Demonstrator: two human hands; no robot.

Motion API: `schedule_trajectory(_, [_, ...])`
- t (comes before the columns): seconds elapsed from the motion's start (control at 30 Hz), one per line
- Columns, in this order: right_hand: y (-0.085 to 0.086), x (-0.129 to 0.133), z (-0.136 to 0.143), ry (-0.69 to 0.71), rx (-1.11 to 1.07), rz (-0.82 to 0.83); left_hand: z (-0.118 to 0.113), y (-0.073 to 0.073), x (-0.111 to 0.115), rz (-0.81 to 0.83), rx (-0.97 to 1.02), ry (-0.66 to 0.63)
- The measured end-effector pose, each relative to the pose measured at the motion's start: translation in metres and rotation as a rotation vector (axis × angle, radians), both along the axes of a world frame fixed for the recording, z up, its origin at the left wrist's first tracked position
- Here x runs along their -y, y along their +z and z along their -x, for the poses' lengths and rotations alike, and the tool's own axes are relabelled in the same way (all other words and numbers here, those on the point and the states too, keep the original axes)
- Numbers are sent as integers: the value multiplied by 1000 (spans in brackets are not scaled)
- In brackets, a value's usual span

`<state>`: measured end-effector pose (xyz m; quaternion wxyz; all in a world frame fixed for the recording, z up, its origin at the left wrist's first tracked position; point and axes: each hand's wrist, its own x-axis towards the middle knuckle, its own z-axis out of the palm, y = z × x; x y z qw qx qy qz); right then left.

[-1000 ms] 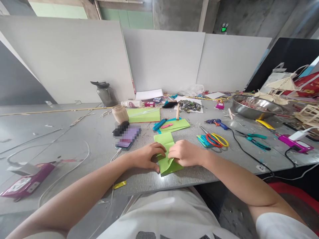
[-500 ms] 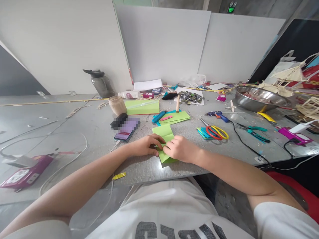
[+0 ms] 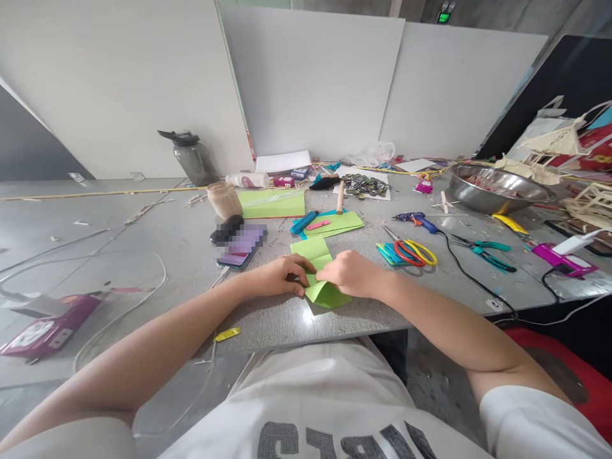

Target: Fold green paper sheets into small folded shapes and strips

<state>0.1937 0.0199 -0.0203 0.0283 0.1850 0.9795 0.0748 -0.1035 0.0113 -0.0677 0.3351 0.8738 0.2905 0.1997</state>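
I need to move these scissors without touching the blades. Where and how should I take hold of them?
Take the scissors by the red and yellow finger loops, probably from the near right: the loops face that way, while the metal blades point away, toward the far left.

The person wears a white T-shirt [image 3: 306, 389] with short, loose sleeves [image 3: 530, 414] and large, dark, textured lettering [image 3: 320, 441] across the front.
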Motion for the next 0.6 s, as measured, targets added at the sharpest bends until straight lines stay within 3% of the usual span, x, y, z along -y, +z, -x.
schedule_trajectory(0.2, [5, -16, -10, -170, -162, 327, -1, -1, -3, 16, -21, 3])
schedule_trajectory(0.43, [-3, -32, -13, -235, -356, 573, -9, -3, -5, 54, -7, 12])
schedule_trajectory(0.6, [-3, -35, -11, -366, -435, 732, -13, -1, -2, 62, -28, 44])
